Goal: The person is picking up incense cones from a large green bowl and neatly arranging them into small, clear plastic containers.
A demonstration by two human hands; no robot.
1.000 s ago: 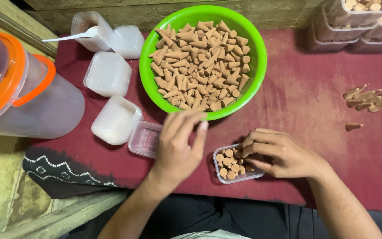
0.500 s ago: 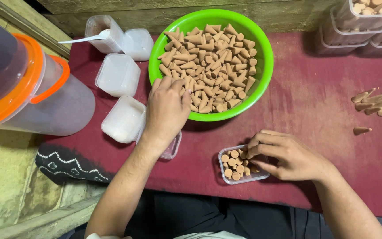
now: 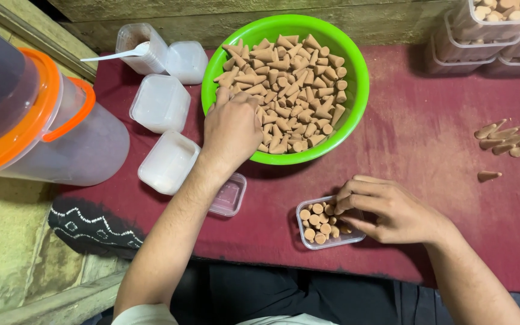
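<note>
Left hand (image 3: pixel 233 126) in cone bowl (image 3: pixel 356 90) — right hand (image 3: pixel 392 210) steadying box (image 3: pixel 330 224)

Both forearms are bare from wrist to elbow; no watch, bracelet or ring shows on either. The left hand (image 3: pixel 233 129) and the right hand (image 3: pixel 392 210) are ungloved, and the nails that show are short and unpainted. A pale, light-coloured sleeve edge (image 3: pixel 145 314) shows at the left upper arm by the bottom of the view. Dark trousers (image 3: pixel 308 295), near black, cover the lap. No markings or dressings are visible on hands or arms.

Maroon cloth (image 3: pixel 428 150), green bowl (image 3: pixel 356 90), loose cones (image 3: pixel 510 141)
</note>
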